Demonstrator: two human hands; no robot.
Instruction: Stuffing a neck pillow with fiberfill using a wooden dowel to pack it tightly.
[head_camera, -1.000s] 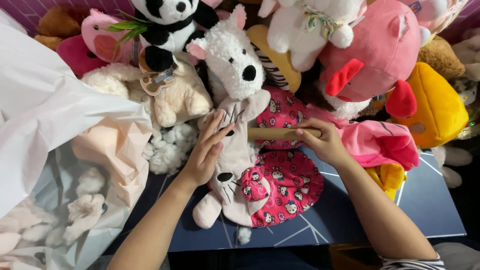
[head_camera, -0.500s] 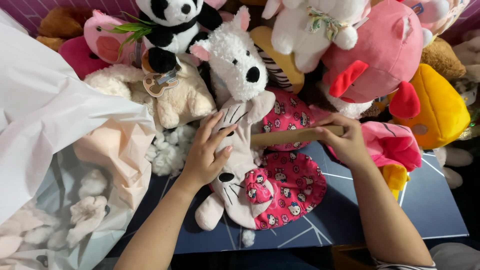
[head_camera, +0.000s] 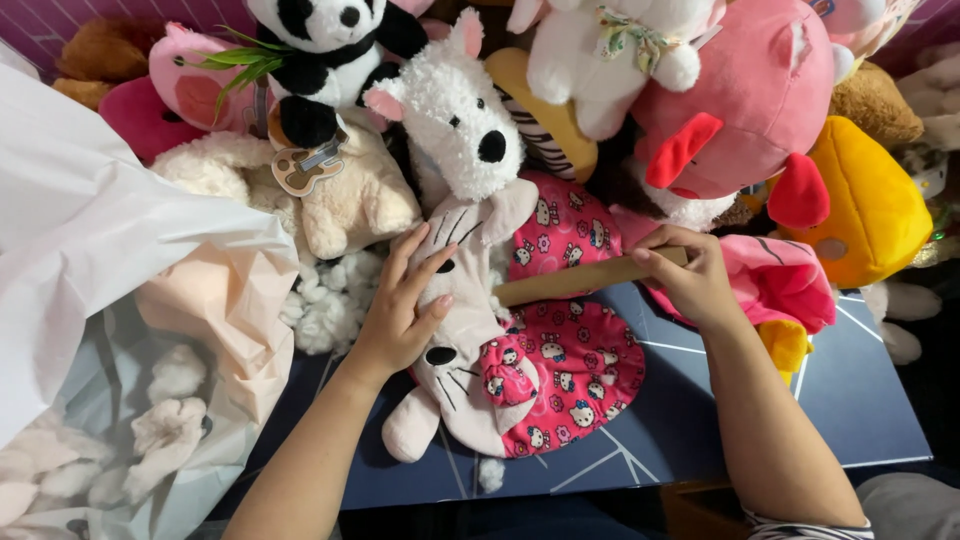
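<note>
Cat plush (head_camera: 470, 330): smooth matt cloth, printed pink fabric. Stick (head_camera: 585, 278): matt wood-like. White dog (head_camera: 455, 125): fluffy pile. Left bag (head_camera: 90, 250): thin translucent plastic.

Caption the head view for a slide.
Left hand presses a pale cat plush in pink dress; right hand grips a wooden stick.

Open room lies only at the near right, on the bare blue desk (head_camera: 850, 400). Farther back, a wall of stuffed toys (head_camera: 700, 90) blocks the whole width. A white plastic bag (head_camera: 90, 240) crowds the left, and the grey cat plush (head_camera: 470, 330) fills the middle.
</note>
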